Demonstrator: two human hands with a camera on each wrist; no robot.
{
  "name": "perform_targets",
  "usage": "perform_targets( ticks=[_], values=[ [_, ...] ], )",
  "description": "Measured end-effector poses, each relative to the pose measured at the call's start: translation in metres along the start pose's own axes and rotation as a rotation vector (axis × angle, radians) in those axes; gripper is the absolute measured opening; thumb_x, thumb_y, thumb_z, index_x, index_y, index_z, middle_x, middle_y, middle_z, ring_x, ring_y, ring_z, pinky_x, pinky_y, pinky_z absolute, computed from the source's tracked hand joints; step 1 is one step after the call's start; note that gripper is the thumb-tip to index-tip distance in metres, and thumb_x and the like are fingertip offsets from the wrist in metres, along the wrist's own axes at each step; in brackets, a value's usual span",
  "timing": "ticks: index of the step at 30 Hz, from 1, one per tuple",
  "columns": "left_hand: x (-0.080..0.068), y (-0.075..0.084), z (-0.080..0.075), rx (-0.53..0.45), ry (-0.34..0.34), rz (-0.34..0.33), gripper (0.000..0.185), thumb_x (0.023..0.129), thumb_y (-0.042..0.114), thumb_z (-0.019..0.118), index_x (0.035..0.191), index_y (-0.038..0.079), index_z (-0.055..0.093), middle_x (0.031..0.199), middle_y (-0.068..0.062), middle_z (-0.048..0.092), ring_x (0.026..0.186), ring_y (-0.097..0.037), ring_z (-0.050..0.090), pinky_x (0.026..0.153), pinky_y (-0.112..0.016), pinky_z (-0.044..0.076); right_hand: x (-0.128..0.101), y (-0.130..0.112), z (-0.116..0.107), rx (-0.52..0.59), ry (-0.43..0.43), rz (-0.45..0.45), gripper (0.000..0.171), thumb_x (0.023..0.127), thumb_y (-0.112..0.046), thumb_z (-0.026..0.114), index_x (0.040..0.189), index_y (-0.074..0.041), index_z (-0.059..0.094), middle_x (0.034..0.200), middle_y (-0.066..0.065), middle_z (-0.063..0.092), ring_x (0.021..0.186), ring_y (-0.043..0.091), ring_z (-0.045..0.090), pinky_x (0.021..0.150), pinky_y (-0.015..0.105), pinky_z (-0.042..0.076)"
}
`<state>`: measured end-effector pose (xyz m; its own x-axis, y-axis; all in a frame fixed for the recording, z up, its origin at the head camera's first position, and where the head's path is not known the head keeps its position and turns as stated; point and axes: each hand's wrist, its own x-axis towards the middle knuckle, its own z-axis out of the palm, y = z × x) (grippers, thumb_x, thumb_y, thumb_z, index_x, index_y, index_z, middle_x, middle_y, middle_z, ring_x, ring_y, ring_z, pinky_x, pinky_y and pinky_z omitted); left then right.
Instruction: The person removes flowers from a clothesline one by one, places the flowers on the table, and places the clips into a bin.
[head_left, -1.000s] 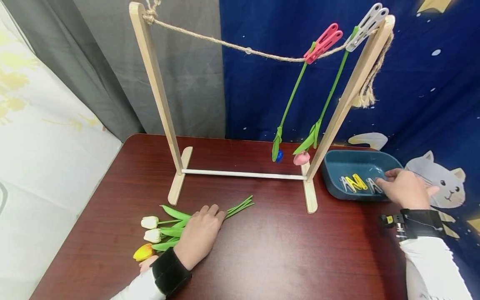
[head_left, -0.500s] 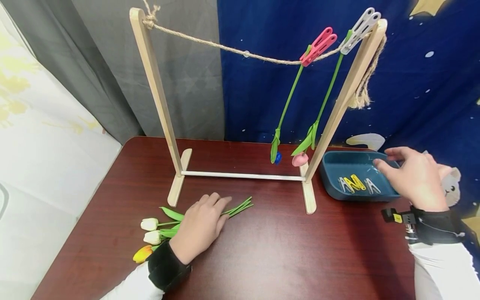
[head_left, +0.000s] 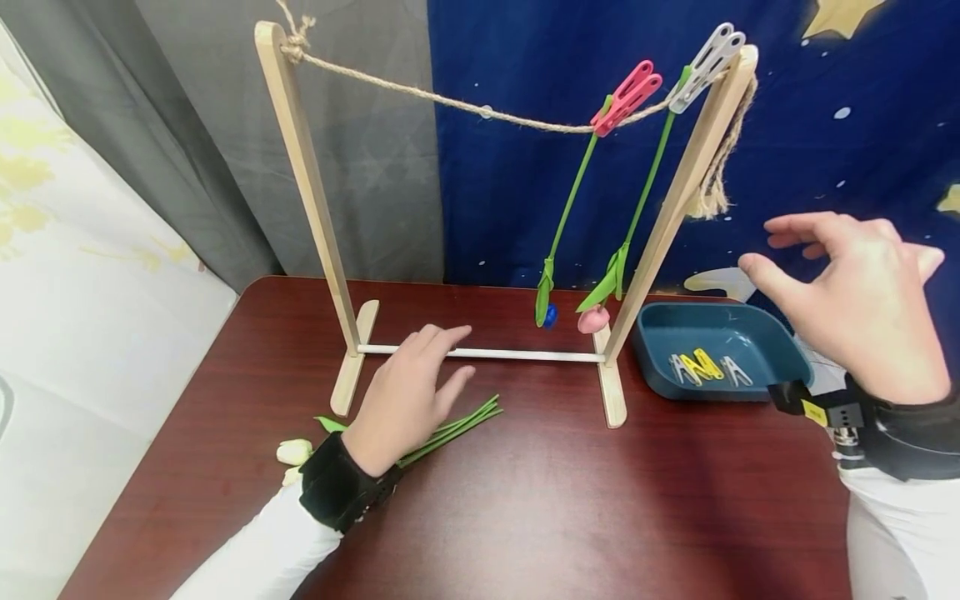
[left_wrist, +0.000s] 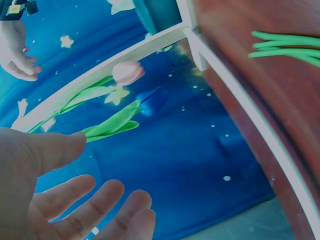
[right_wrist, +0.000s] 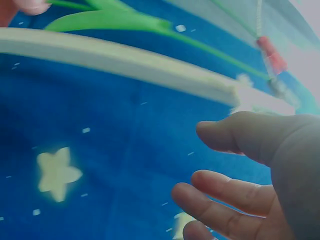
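Note:
My left hand (head_left: 408,396) is raised over the bundle of tulips, its fingers relaxed and holding nothing. Green tulip stems (head_left: 465,423) stick out to its right, and a white tulip head (head_left: 294,452) shows to its left; hand and wrist hide the rest of the bunch. My right hand (head_left: 862,292) hovers above and right of the blue-green tray (head_left: 652,367), thumb and fingers apart with nothing between them. In the tray lie several clothespins, among them a yellow clothespin (head_left: 707,364) and a grey clothespin (head_left: 737,372).
A wooden frame (head_left: 311,183) carries a sagging rope (head_left: 450,102). From it hang a blue tulip (head_left: 551,315) under a pink clothespin (head_left: 627,98) and a pink tulip (head_left: 593,320) under a white clothespin (head_left: 707,68). A white crossbar (head_left: 517,356) joins the frame's feet.
My right hand has risen out of the tray, up and to the right. My left hand has lifted off the tulips, which stay lying on the table.

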<state>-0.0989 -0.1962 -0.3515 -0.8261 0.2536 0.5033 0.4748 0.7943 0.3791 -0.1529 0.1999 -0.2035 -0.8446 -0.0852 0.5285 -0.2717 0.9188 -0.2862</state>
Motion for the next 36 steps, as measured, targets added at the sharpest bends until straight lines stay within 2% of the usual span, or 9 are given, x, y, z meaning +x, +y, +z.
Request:
perform_targets(
  ticks=[4, 8, 11, 14, 16, 18, 22, 28, 36],
  values=[
    [0.017, 0.003, -0.004, -0.063, 0.035, 0.002, 0.051, 0.098, 0.021, 0.079, 0.145, 0.008, 0.063, 0.114, -0.005, 0.067, 0.1, -0.02, 0.064, 0.083, -0.038, 0.056, 0.009, -0.02, -0.014, -0.007, 0.029, -0.028, 0.049, 0.098, -0.024, 0.073, 0.135, 0.008, 0.065, 0.124, 0.036, 0.064, 0.123, 0.056, 0.045, 0.103, 0.074, 0.019],
    [0.035, 0.006, -0.007, -0.151, 0.061, -0.003, 0.051, 0.1, 0.021, 0.077, 0.146, 0.008, 0.061, 0.116, -0.005, 0.066, 0.104, -0.02, 0.064, 0.086, -0.038, 0.055, 0.019, -0.04, -0.028, -0.048, 0.069, -0.072, 0.052, 0.101, -0.03, 0.069, 0.14, 0.003, 0.064, 0.126, 0.032, 0.064, 0.119, 0.051, 0.05, 0.092, 0.045, 0.036],
    [0.048, 0.008, -0.007, -0.256, 0.091, -0.005, 0.05, 0.101, 0.02, 0.076, 0.147, 0.007, 0.06, 0.118, -0.006, 0.064, 0.107, -0.022, 0.064, 0.088, -0.039, 0.056, 0.028, -0.054, -0.036, -0.066, 0.114, -0.155, 0.051, 0.101, -0.032, 0.069, 0.14, 0.0, 0.066, 0.123, 0.029, 0.066, 0.113, 0.047, 0.054, 0.079, 0.032, 0.028],
    [0.061, 0.011, -0.008, -0.365, 0.131, -0.002, 0.049, 0.101, 0.017, 0.075, 0.147, 0.006, 0.06, 0.12, -0.007, 0.064, 0.108, -0.021, 0.063, 0.089, -0.039, 0.056, 0.038, -0.068, -0.042, -0.063, 0.138, -0.253, 0.049, 0.1, -0.031, 0.07, 0.139, 0.0, 0.067, 0.126, 0.028, 0.067, 0.115, 0.045, 0.053, 0.092, 0.037, 0.034],
    [0.07, 0.013, -0.008, -0.415, 0.16, -0.001, 0.049, 0.102, 0.016, 0.074, 0.147, 0.006, 0.059, 0.121, -0.006, 0.064, 0.109, -0.019, 0.063, 0.09, -0.037, 0.056, 0.047, -0.076, -0.044, -0.066, 0.149, -0.34, 0.048, 0.1, -0.028, 0.071, 0.138, 0.0, 0.067, 0.131, 0.028, 0.066, 0.122, 0.045, 0.051, 0.103, 0.051, 0.034],
    [0.079, 0.016, -0.008, -0.452, 0.183, -0.003, 0.049, 0.102, 0.016, 0.073, 0.148, 0.006, 0.058, 0.123, -0.006, 0.064, 0.11, -0.018, 0.063, 0.09, -0.036, 0.056, 0.058, -0.084, -0.046, -0.067, 0.148, -0.432, 0.048, 0.099, -0.026, 0.073, 0.139, 0.0, 0.066, 0.137, 0.028, 0.064, 0.129, 0.046, 0.048, 0.107, 0.062, 0.027],
    [0.095, 0.024, -0.006, -0.51, 0.213, 0.003, 0.051, 0.103, 0.015, 0.072, 0.15, 0.005, 0.056, 0.127, -0.008, 0.064, 0.114, -0.02, 0.064, 0.094, -0.035, 0.055, 0.079, -0.099, -0.048, -0.09, 0.123, -0.551, 0.048, 0.1, -0.024, 0.072, 0.141, -0.002, 0.065, 0.144, 0.027, 0.059, 0.14, 0.045, 0.043, 0.111, 0.065, 0.015],
    [0.119, 0.039, -0.002, -0.591, 0.218, 0.033, 0.052, 0.104, 0.013, 0.071, 0.152, 0.003, 0.054, 0.131, -0.014, 0.064, 0.116, -0.021, 0.066, 0.098, -0.035, 0.055, 0.103, -0.111, -0.049, -0.141, 0.001, -0.547, 0.049, 0.104, -0.018, 0.065, 0.148, 0.001, 0.058, 0.143, 0.032, 0.055, 0.144, 0.047, 0.036, 0.117, 0.063, 0.003],
    [0.144, 0.056, 0.005, -0.656, 0.23, 0.026, 0.048, 0.102, 0.009, 0.072, 0.148, 0.003, 0.06, 0.125, -0.013, 0.068, 0.109, -0.019, 0.069, 0.094, -0.023, 0.055, 0.113, -0.123, -0.044, -0.185, -0.109, -0.55, 0.042, 0.106, -0.016, 0.063, 0.143, 0.004, 0.06, 0.137, 0.034, 0.058, 0.14, 0.05, 0.038, 0.116, 0.065, 0.004]
  ],
)
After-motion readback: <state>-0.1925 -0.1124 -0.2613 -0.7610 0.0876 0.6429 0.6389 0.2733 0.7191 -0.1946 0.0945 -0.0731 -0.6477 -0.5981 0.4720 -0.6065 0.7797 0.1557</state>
